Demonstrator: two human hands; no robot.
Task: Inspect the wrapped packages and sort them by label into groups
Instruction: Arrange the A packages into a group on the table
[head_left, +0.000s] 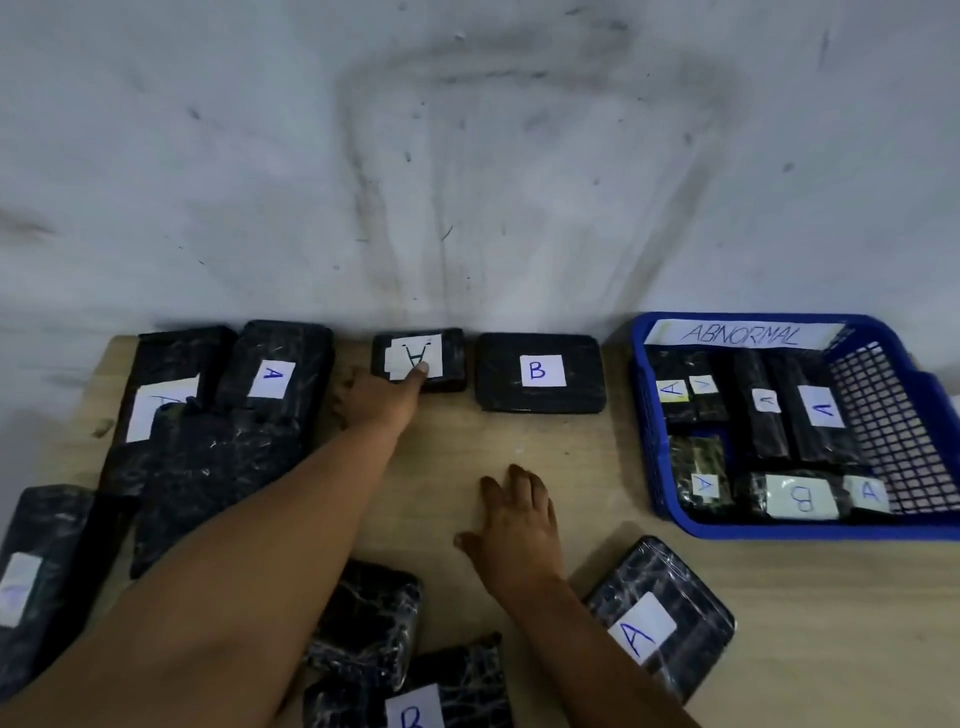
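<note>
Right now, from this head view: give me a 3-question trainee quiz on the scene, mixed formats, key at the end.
1. True or false: the left hand has a finger on the label of the small package at the back of the table.
2. What word is written on the blue basket? A) NORMAL B) ABNORMAL C) RETURN
3. Fill in: the package between the small package and the basket carries the letter ___.

Key
1. True.
2. B.
3. B. For reference, the right hand lies flat on the table with fingers spread and holds nothing.
</note>
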